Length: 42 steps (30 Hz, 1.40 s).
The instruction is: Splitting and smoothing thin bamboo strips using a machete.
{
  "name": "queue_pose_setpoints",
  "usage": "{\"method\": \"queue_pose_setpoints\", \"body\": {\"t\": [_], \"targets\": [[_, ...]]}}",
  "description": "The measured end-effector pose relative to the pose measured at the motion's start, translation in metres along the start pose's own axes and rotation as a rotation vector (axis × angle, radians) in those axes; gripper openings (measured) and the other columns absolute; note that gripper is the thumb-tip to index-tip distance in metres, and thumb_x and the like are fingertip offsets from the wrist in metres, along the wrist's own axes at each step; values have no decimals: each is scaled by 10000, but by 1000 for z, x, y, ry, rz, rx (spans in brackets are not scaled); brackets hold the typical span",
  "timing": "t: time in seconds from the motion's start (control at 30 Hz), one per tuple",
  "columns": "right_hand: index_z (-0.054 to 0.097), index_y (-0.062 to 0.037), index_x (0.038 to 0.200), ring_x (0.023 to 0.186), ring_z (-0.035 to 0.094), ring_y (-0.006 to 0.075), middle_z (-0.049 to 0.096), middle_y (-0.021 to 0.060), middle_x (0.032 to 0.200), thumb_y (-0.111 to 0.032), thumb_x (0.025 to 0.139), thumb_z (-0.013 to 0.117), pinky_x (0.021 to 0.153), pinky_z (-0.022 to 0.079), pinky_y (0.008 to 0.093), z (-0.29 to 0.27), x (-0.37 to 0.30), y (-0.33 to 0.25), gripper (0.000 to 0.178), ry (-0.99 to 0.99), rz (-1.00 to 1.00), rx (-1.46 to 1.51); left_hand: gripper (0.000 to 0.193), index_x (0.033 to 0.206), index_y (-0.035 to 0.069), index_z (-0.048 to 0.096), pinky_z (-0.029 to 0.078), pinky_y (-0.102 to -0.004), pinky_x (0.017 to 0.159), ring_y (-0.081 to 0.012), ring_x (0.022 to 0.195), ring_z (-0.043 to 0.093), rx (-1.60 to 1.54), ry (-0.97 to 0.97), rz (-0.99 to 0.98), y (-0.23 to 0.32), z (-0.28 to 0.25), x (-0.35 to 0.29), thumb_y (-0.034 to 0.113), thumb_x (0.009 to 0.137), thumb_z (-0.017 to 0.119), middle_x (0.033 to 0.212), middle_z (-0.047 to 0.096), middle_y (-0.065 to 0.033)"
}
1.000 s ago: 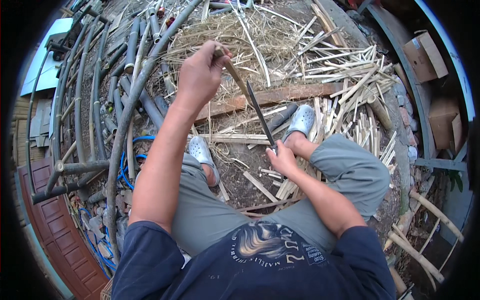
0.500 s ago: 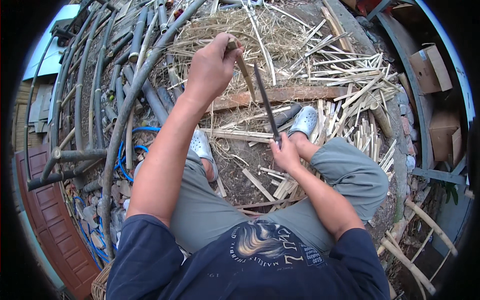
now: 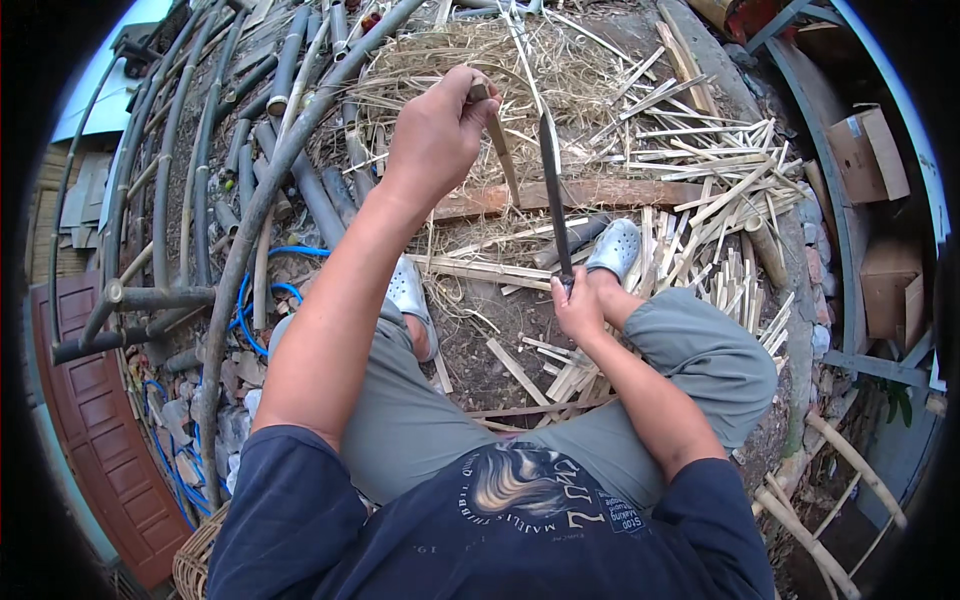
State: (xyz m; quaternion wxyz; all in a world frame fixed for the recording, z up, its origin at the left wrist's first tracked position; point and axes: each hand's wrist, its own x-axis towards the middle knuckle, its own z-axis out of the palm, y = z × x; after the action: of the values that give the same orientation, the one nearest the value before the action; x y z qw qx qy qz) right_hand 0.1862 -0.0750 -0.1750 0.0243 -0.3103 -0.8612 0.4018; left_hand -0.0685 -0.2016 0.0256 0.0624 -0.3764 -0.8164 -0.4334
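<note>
My left hand (image 3: 436, 140) is closed around the top of a bamboo strip (image 3: 502, 158), held out at arm's length. The strip hangs down at a slant, its lower end in front of a reddish wooden plank (image 3: 610, 192). To the right, my right hand (image 3: 582, 312) grips the handle of a long dark-bladed knife (image 3: 555, 195). Its blade points up and away, nearly upright, a little to the right of the strip and apart from it in the picture.
Pale shavings (image 3: 450, 75) cover the far ground. Split bamboo pieces (image 3: 735, 285) are heaped at the right. On the left lean bamboo poles (image 3: 265, 205), with a blue hose (image 3: 245, 300) nearby. Cardboard boxes (image 3: 868, 155) sit on a rack at the far right.
The knife has swung from a leftward lean to nearly upright, its tip moving right, away from the strip. My left hand and the strip have shifted slightly to the right.
</note>
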Motion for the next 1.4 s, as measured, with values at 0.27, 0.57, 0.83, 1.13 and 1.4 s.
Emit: {"method": "queue_pose_setpoints", "body": {"t": [0.27, 0.57, 0.83, 1.13, 1.4], "targets": [[467, -8, 1142, 875, 625, 494, 635, 327, 888, -350, 926, 551, 791, 476, 549, 10, -1, 28, 414, -248, 125, -180, 123, 1026, 53, 576, 532, -332, 723, -240, 870, 710, 0, -16, -45, -5, 2, 1, 110, 924, 616, 944, 725, -101], [452, 31, 1247, 967, 637, 457, 638, 335, 1002, -355, 918, 566, 867, 492, 491, 15, -1, 33, 520, -401, 317, -229, 140, 1019, 56, 594, 519, -330, 670, -227, 784, 705, 35, 23, -64, -1, 1, 0, 145, 919, 632, 857, 708, -107], [531, 21, 1163, 893, 658, 424, 668, 277, 929, -392, 901, 591, 802, 503, 483, 14, 3, 28, 492, -349, 376, -44, 180, 1051, 83, 632, 518, -305, 636, -178, 697, 681, 100, 219, -36, -1, 13, -2, 195, 911, 648, 889, 725, -63], [486, -22, 1130, 513, 578, 251, 577, 123, 640, -269, 945, 602, 510, 445, 391, -25, -7, -67, 330, 185, -154, 253, 185, 1021, 70, 639, 497, -300, 590, -152, 625, 652, 77, 166, -159, 0, 3, -1, 214, 907, 662, 723, 679, -78], [469, -31, 1103, 622, 626, 396, 599, 183, 641, -279, 947, 563, 582, 460, 481, -2, -27, -47, 307, -141, 99, 73, 140, 936, 64, 602, 487, -405, 575, -318, 648, 656, 25, 186, -144, 10, 11, 3, 184, 885, 654, 708, 654, -147]]}}
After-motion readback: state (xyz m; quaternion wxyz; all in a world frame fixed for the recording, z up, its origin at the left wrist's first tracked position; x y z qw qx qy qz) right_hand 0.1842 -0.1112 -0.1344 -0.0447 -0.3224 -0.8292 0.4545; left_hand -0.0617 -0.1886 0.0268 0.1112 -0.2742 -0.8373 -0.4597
